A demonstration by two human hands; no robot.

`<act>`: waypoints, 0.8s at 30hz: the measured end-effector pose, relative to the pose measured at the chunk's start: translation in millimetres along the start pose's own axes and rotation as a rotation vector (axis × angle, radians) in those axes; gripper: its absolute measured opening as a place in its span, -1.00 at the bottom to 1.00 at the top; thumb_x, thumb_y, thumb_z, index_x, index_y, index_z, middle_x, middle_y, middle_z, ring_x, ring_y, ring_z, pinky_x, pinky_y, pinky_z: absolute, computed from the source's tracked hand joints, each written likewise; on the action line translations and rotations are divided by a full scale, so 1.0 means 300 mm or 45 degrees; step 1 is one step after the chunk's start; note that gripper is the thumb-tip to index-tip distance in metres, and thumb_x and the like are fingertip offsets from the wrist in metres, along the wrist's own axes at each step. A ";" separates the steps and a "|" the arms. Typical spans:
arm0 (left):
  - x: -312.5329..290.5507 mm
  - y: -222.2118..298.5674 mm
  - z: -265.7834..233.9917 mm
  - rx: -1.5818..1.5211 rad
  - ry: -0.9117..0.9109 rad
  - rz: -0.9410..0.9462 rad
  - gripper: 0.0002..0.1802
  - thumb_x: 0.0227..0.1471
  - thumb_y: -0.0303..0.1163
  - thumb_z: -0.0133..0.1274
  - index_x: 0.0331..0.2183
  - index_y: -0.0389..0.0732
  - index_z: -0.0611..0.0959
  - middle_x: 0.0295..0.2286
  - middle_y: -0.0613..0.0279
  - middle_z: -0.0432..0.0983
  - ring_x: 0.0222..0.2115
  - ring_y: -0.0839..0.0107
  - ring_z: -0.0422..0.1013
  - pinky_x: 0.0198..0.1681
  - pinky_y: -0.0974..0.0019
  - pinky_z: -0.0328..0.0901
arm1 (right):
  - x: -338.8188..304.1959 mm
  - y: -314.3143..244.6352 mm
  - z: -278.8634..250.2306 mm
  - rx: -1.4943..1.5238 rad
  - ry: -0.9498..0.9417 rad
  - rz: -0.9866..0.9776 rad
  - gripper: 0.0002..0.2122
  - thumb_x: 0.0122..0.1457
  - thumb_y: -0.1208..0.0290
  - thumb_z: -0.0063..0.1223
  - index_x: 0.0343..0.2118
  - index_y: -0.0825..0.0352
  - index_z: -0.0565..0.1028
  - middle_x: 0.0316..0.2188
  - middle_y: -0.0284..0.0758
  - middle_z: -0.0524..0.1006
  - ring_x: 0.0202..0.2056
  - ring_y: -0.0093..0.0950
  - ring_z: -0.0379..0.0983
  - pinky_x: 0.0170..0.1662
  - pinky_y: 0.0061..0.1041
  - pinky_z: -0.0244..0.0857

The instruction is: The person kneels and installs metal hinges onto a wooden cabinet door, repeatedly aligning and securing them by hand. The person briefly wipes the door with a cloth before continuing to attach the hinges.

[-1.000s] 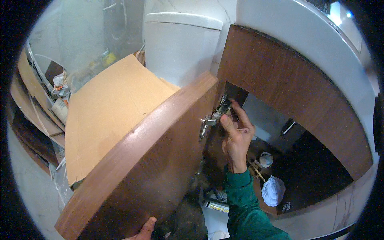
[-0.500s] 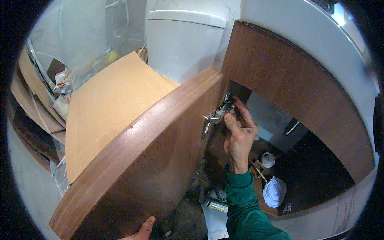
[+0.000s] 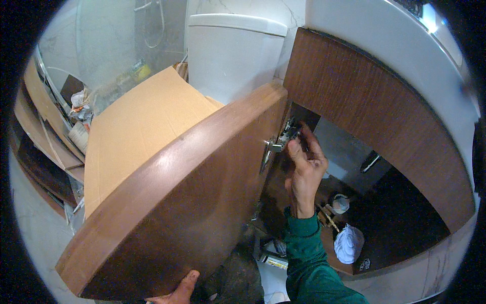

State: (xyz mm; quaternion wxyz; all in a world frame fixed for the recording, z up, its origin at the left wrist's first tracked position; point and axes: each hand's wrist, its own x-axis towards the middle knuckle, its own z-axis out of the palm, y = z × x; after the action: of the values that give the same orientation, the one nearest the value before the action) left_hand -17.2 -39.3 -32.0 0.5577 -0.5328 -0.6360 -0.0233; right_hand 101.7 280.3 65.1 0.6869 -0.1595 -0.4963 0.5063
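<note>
A brown wooden cabinet door (image 3: 187,202) stands swung out from the vanity cabinet (image 3: 364,91). My left hand (image 3: 179,293) grips its lower edge, thumb on the inner face and fingers hidden beneath. At the opening's far left corner, my right hand (image 3: 306,162), in a green sleeve, is closed at a metal hinge (image 3: 286,134), thumb and fingertips around its arm. The hinge's cup end (image 3: 268,152) sits on the door's inner face. My fingers partly cover the rest of the hinge.
Inside the cabinet lie a white cloth-like bundle (image 3: 349,244), a small round container (image 3: 340,203) and thin sticks (image 3: 329,219). A cardboard sheet (image 3: 147,126) leans before the toilet tank (image 3: 235,50). Wooden boards (image 3: 50,126) stand at left. A white tube (image 3: 273,261) lies on the floor.
The door has shifted slightly, its hinge side moving right toward the cabinet and its outer corner tilting left. Both hands keep their holds.
</note>
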 end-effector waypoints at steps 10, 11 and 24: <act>-0.396 0.006 0.116 -2.932 -1.015 -1.856 0.60 -0.64 0.61 -0.12 0.13 -0.53 -0.18 0.14 -0.17 -0.30 0.10 0.08 -0.30 0.16 0.14 -0.31 | 0.018 -0.002 -0.003 -0.062 -0.004 0.016 -0.54 -0.04 0.61 0.23 -0.04 0.53 0.38 -0.31 -0.28 0.49 -0.29 -0.52 0.43 -0.17 -0.55 0.36; -0.434 0.000 0.118 -2.955 -1.104 -1.868 0.66 -0.69 0.65 -0.12 0.13 -0.56 -0.21 0.17 -0.19 -0.36 0.15 0.05 -0.34 0.21 0.14 -0.35 | 0.020 -0.004 -0.007 -0.074 -0.022 0.021 -0.54 -0.05 0.61 0.23 -0.04 0.53 0.38 -0.32 -0.28 0.49 -0.29 -0.51 0.43 -0.17 -0.55 0.36; 0.017 0.154 -0.076 -1.827 -0.173 -2.054 0.13 -0.35 -0.13 0.31 0.08 -0.45 0.00 0.06 -0.16 0.09 0.04 0.08 0.13 0.15 -0.01 0.04 | 0.034 -0.017 -0.024 0.059 -0.184 0.016 -0.52 -0.09 0.55 0.31 -0.08 0.53 0.37 -0.35 -0.29 0.48 -0.31 -0.51 0.44 -0.19 -0.56 0.36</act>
State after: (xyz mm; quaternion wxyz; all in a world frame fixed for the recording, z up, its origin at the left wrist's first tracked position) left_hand 31.8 -30.5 -45.8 -0.1003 -0.1595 -0.6669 -0.7209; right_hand 110.6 288.8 70.9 0.6495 -0.1097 -0.5318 0.5323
